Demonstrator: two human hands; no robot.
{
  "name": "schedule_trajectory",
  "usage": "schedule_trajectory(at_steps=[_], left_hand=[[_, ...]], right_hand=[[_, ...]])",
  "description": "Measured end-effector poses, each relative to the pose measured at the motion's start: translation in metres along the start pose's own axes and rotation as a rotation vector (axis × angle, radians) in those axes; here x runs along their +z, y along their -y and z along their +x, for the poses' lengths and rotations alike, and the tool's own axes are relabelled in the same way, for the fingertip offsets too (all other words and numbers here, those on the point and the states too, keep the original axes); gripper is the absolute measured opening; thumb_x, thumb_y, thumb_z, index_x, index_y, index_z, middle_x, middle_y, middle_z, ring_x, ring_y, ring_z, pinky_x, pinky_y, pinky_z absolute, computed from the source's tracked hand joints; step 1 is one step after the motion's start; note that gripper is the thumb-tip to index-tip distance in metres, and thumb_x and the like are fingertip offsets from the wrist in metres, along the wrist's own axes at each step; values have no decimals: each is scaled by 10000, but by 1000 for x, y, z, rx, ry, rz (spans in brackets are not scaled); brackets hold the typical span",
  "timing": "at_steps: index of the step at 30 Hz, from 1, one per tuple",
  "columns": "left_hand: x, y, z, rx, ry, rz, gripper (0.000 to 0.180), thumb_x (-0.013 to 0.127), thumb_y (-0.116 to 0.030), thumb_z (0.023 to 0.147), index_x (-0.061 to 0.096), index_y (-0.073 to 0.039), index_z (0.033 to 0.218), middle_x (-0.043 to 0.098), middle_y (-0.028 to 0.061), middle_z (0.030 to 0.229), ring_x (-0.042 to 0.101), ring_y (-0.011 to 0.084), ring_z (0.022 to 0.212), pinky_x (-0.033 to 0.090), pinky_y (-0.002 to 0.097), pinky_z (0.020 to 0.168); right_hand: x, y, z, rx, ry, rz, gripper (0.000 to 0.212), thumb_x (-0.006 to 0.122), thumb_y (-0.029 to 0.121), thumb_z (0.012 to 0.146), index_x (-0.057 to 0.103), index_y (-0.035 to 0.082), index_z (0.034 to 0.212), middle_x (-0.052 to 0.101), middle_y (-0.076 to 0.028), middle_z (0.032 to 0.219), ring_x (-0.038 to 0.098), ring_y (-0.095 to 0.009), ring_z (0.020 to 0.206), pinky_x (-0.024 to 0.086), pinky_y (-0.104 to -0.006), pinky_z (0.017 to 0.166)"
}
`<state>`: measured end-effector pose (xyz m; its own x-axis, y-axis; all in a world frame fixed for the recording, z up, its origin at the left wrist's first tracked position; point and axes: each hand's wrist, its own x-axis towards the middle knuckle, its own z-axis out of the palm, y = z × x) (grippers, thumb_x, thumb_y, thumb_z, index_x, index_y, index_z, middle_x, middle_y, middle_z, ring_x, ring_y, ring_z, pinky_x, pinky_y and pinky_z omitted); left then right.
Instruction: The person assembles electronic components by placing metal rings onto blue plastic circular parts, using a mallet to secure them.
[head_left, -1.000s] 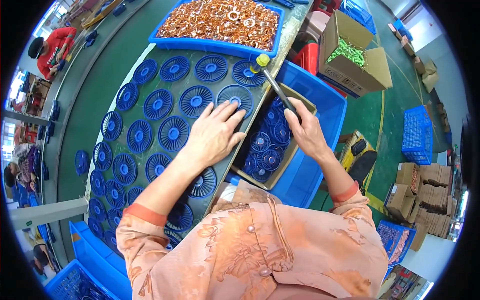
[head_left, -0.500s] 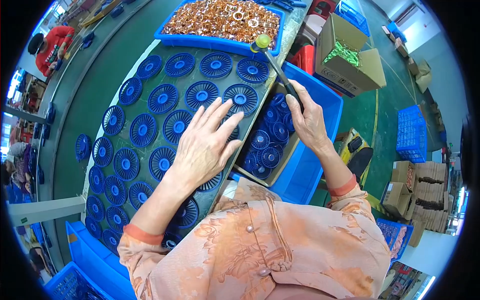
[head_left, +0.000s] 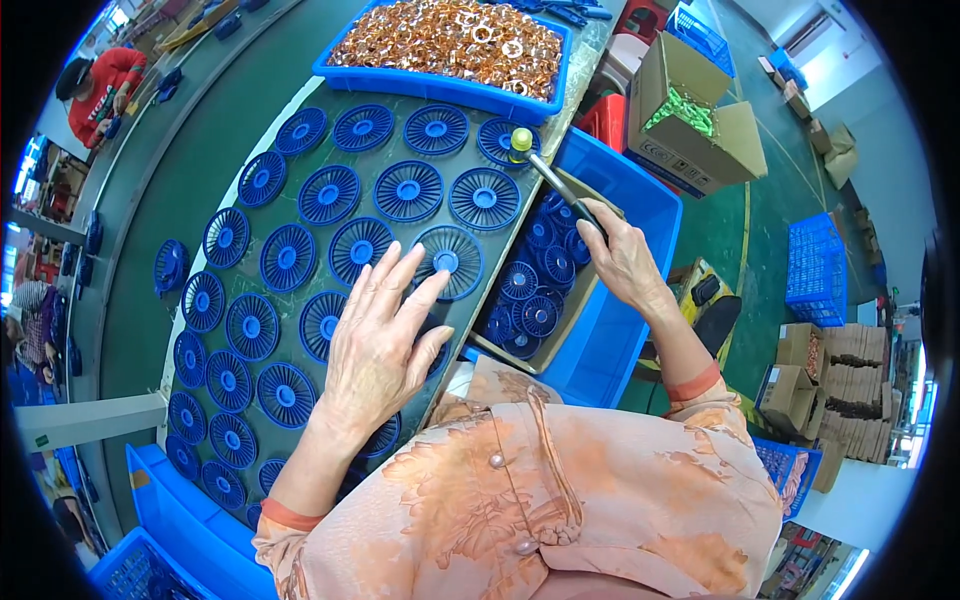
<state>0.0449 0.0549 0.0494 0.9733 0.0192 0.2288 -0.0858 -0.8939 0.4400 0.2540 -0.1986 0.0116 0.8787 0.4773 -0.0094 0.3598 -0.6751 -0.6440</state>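
My right hand [head_left: 622, 258] grips the dark handle of a small mallet [head_left: 556, 183] with a yellow head. That head is over a round blue fan grille [head_left: 497, 146] in the far right of the rows; whether it touches cannot be told. My left hand [head_left: 378, 335] is open, fingers spread, low over the grilles near the table's right side. Its fingertips reach the edge of another blue grille [head_left: 447, 262]. Several more slotted blue grilles [head_left: 408, 191] lie flat in rows on the green table, some hidden under my left hand and forearm.
A blue tray [head_left: 420, 82] of copper-coloured metal pieces stands at the table's far end. Right of the table, a blue bin [head_left: 598, 345] holds a carton with more blue round parts [head_left: 540, 262]. Behind stands an open carton [head_left: 740, 140] of green pieces. A co-worker [head_left: 100, 90] sits far left.
The mallet's head has come down toward the far right grille. My left hand has drawn back toward me and slightly left, uncovering a grille.
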Motion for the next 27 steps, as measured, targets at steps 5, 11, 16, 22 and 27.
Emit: schedule_trajectory(at_steps=[5,11,16,22,27], left_hand=[[0,1,-5,-4,2,-6,538,781,-240,894,636,-103,1393,514,180,1537,419,395,1480,351,524,1208],[3,3,-6,-8,-12,-13,537,786,-230,889,639,-106,1391,517,174,1537,421,394,1480,355,523,1207],[6,1,-5,0,0,-28,533,788,-216,886,642,-102,1386,519,171,1535,424,393,1478,357,524,1207],[7,0,-12,-1,-11,-40,524,791,-195,881,649,-89,1375,522,174,1533,432,392,1474,359,523,1206],[7,-8,-21,-62,-34,-69,500,805,-150,860,676,-77,1337,551,182,1505,451,395,1461,379,520,1193]], right_hand=[[-14,-1,-4,2,62,-31,385,595,243,1038,605,12,1346,694,-242,990,698,-352,885,532,-418,816],[-14,0,-5,10,52,-13,390,602,253,1038,611,32,1359,662,-184,897,649,-276,812,520,-394,786],[-5,-3,0,-56,-77,61,367,591,241,1053,613,55,1368,618,-110,833,588,-175,767,503,-351,745],[5,6,4,-89,-93,115,366,586,237,1065,602,64,1387,568,-67,802,531,-127,742,481,-319,713],[22,-15,14,-79,-129,-48,313,588,221,1056,621,44,1312,654,-181,830,682,-291,758,522,-403,723]])
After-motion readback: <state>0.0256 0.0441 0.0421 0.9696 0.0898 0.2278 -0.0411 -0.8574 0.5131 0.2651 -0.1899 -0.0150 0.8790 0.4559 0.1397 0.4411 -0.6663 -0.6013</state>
